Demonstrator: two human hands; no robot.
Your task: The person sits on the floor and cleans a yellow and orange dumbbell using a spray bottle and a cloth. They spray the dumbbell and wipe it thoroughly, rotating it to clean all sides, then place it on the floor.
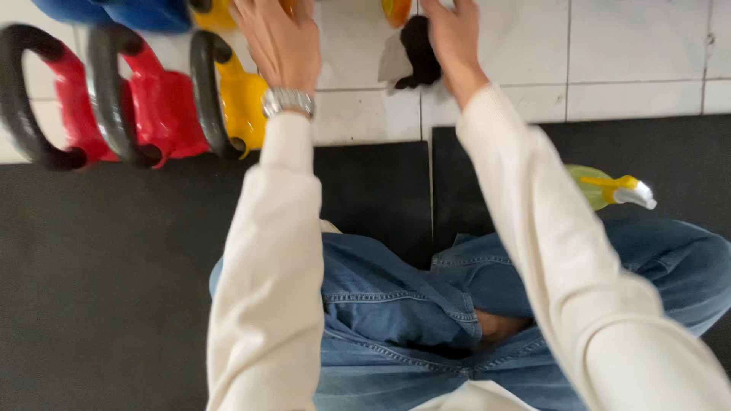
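My left hand [280, 39] reaches forward at the top of the view, fingers spread over a yellow kettlebell [242, 99] with a black handle; its fingertips are cut off by the frame edge. A metal watch [288, 101] sits on that wrist. My right hand [454, 38] is closed around a dark cloth [419, 52] held against the white tiled floor [609, 46]. An orange object [397, 9] peeks in at the top edge between my hands. Both arms wear cream sleeves.
Two red kettlebells [152, 99] with black handles stand left of the yellow one, with blue ones [122, 11] behind. A yellow-green spray bottle [609, 190] lies on the black rubber mat [99, 266] by my right arm. My jeans-clad legs [396, 304] fill the bottom.
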